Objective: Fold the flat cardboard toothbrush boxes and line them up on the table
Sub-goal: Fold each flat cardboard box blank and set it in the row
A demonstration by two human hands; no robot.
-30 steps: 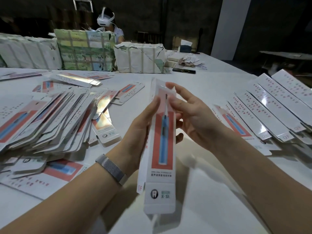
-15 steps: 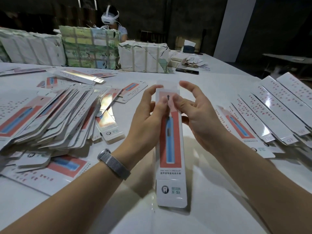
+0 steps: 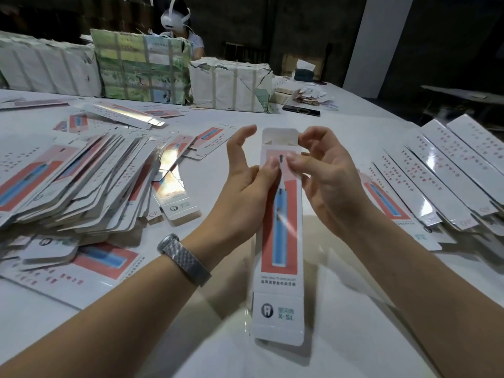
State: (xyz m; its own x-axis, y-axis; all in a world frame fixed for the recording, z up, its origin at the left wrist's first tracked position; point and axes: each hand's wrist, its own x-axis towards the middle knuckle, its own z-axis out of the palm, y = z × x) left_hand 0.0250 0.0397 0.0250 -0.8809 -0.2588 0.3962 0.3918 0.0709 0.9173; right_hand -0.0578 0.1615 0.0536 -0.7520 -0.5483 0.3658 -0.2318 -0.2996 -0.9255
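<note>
Since a moment ago the toothbrush box [image 3: 279, 236] has opened at its far end, the top flap now standing up. Both hands hold it upright over the white bench [image 3: 354, 336]: the left hand [image 3: 245, 186] pinches its left edge with the thumb, fingers spread; the right hand [image 3: 324, 175] pinches the flap's corner. Print near its base reads "X-S1" beside a tooth logo. Flat boxes [image 3: 71, 184] pile left; folded boxes [image 3: 450, 170], marked "QF", lie right.
</note>
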